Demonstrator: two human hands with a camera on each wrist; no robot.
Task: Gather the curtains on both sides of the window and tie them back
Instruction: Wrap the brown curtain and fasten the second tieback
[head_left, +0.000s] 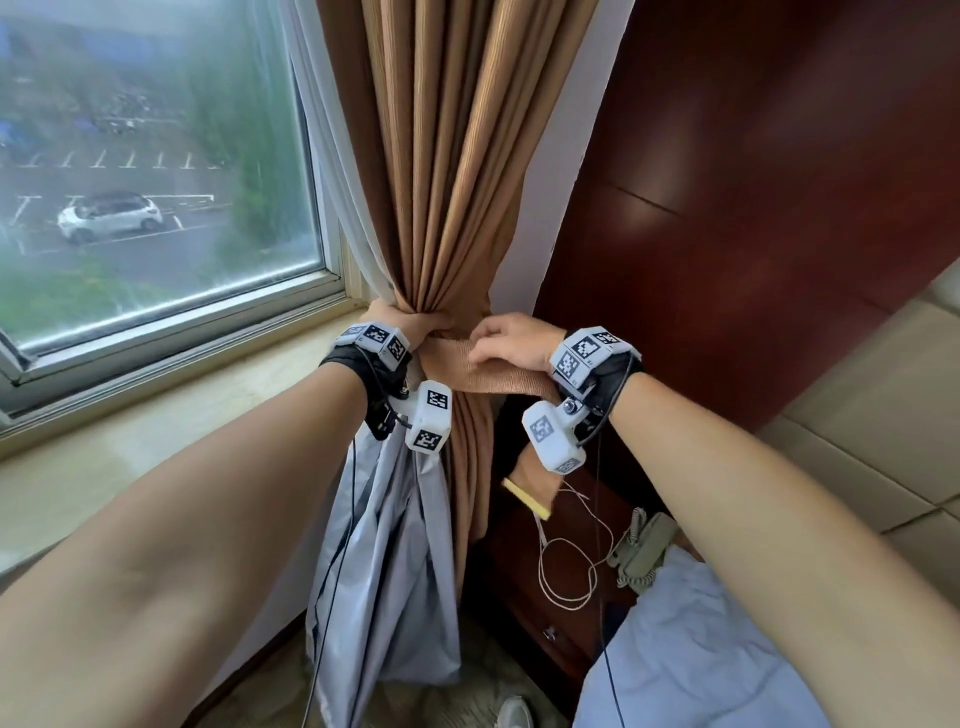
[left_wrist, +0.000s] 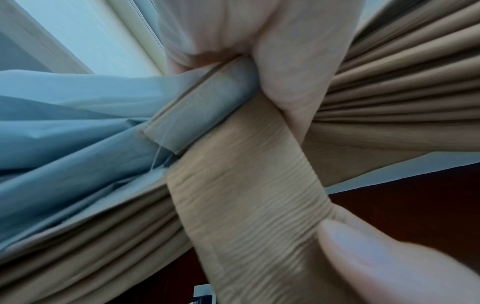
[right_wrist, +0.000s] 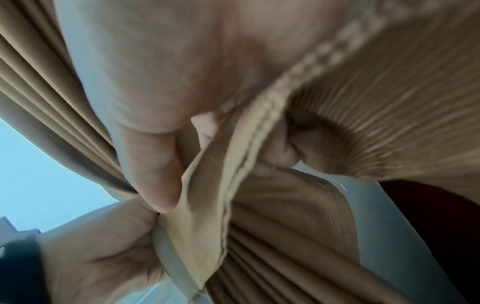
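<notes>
Wood panel (head_left: 753, 182) crowds curtain (head_left: 447, 171) right; sill (head_left: 182, 395) left.

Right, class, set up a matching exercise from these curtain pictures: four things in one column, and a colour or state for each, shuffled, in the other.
Things:
1. curtain
2. lining
3. left hand
4. tie-back band

States:
A. grey, hanging below the wrists
B. wrapped across the bunched folds
C. tan, gathered into pleats
D. gripping the gathered fabric

Pairs: 1-C, 2-A, 3-D, 4-B
</notes>
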